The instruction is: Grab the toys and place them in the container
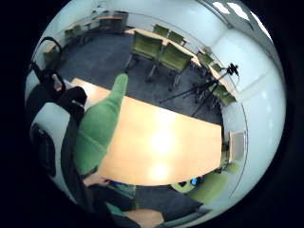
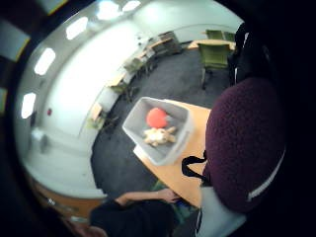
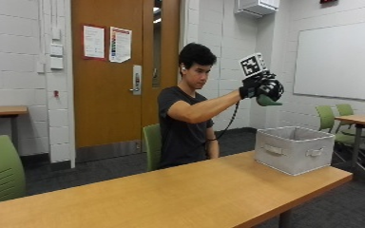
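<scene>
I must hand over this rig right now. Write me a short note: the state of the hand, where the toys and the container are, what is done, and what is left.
Right hand: raised high, above the container, gripping a green toy with a purple part.
Container: grey fabric bin standing on the wooden table, near its end.
Done: a red toy and a tan toy already lie in the bin.
Left: bring the hand over the bin and let the green toy go into it. No other toys show on the table in these views.
</scene>
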A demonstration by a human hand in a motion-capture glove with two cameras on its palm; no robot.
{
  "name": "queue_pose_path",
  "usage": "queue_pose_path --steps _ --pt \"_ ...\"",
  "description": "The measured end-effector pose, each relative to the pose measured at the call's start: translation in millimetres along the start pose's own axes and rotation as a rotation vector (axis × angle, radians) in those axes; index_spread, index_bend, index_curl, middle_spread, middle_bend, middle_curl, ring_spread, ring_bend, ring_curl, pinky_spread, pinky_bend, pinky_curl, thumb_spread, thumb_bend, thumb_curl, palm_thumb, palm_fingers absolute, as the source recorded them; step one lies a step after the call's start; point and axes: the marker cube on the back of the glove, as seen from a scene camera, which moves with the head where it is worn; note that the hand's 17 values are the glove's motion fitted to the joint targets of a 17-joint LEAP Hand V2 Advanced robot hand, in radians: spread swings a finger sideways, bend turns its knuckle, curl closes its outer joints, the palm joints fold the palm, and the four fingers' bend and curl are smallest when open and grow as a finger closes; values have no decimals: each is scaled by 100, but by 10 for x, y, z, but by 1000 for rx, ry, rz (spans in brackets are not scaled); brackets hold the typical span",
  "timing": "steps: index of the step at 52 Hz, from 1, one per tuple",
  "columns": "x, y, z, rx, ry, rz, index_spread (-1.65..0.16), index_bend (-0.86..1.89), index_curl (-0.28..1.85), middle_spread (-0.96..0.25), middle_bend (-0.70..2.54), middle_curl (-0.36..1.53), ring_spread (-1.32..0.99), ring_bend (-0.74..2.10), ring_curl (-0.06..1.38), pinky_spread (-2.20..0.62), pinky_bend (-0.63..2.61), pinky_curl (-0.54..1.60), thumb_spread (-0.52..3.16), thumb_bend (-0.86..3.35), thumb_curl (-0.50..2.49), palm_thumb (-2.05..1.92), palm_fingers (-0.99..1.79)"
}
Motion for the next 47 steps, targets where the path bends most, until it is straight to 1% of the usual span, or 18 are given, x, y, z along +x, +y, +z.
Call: queue_pose_path --steps 3,6,9,12,14,16,19,22,25,27,28,29,30,31,33,37,41,47 --pt "-334 -257 66 1 8 -71 -46 13 94 -43 73 66 -45 113 47 -36 86 36 74 16 77 64 93" --pt "-699 -483 137 -13 -50 -30 -46 13 95 -43 74 67 -45 114 47 -36 87 36 74 15 79 63 93" --pt "-1048 -634 223 -33 -108 -55 -47 13 97 -43 74 67 -45 115 47 -35 88 36 74 14 80 63 92" --pt "-1265 -780 409 -43 -5 -108 -47 13 98 -43 74 68 -44 115 47 -35 89 36 74 14 82 63 91" --pt "-1370 -841 512 -52 30 -112 -47 13 99 -44 75 68 -44 116 47 -35 89 37 74 14 83 64 91" --pt "-1349 -888 610 -66 42 -142 -47 13 100 -44 75 69 -44 116 47 -36 90 37 73 13 84 64 91" --pt "-1019 -939 703 -92 -25 -208 -47 13 102 -44 75 69 -44 116 47 -35 91 37 74 13 86 64 91" --pt "-936 -983 823 -132 -82 -160 -47 13 103 -44 76 70 -44 117 47 -35 91 37 74 12 87 64 90" --pt "-926 -1005 985 -197 -46 -53 -47 13 104 -44 76 70 -44 117 47 -36 92 37 74 11 89 64 90" --pt "-923 -966 1088 -269 -23 -38 -48 13 105 -44 76 71 -44 117 47 -35 92 37 74 11 89 64 88" --pt "-917 -939 1134 -304 -12 -46 -48 11 105 -44 76 71 -44 118 48 -34 92 37 74 9 89 62 85" --pt "-908 -914 1172 -331 -1 -55 -47 7 103 -44 73 70 -44 118 47 -32 90 37 77 5 88 56 68" --pt "-895 -893 1197 -347 11 -63 -46 6 101 -41 69 69 -42 112 47 -27 90 38 89 -2 81 43 48" --pt "-883 -874 1209 -353 20 -75 -45 8 101 -39 64 68 -40 112 48 -24 93 41 93 -6 77 36 37" --pt "-882 -827 1200 -351 27 -108 -43 5 97 -29 43 63 -31 95 46 -18 111 47 94 -15 70 18 -10" --pt "-1155 -692 1159 -311 116 -123 -42 7 85 -20 37 58 -22 78 38 -10 109 41 95 -13 61 -2 -17" --pt "-1147 -542 1095 -281 253 -64 -41 12 79 -15 35 55 -19 70 31 -6 101 38 97 -12 54 -11 -14" --pt "-690 -105 761 -269 103 -85 -39 15 73 -12 36 54 -21 63 28 -5 89 34 101 -11 44 -14 -7"
